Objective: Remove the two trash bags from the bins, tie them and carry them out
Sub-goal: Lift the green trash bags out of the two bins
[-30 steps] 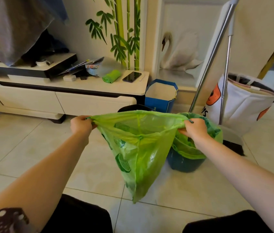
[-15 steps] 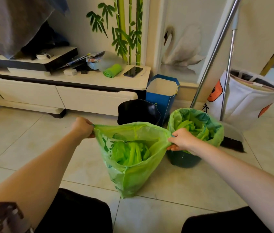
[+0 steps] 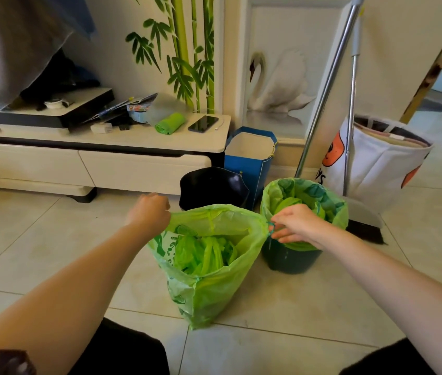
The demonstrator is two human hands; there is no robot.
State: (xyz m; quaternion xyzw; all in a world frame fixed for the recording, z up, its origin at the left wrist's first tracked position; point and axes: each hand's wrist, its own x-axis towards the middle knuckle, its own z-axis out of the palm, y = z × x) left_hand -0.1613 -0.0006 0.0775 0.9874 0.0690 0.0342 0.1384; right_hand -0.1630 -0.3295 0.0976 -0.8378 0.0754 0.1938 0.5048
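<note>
A green trash bag (image 3: 209, 290) stands open on the tiled floor between my arms, with crumpled green plastic inside. My left hand (image 3: 149, 212) grips its left rim. My right hand (image 3: 295, 223) pinches the blue drawstring at its right rim. Behind my right hand, a second green trash bag (image 3: 331, 204) lines a dark teal bin (image 3: 290, 259). An empty black bin (image 3: 211, 185) sits just behind the first bag.
A low white TV cabinet (image 3: 133, 169) runs along the left with a green roll and a phone on top. A blue paper bag (image 3: 252, 161), a broom and dustpan (image 3: 363, 217) and a white fabric basket (image 3: 382, 161) stand at the back right.
The bag has come down from mid-air and now rests on the floor. My hands have moved closer together, and my right hand has shifted to the drawstring.
</note>
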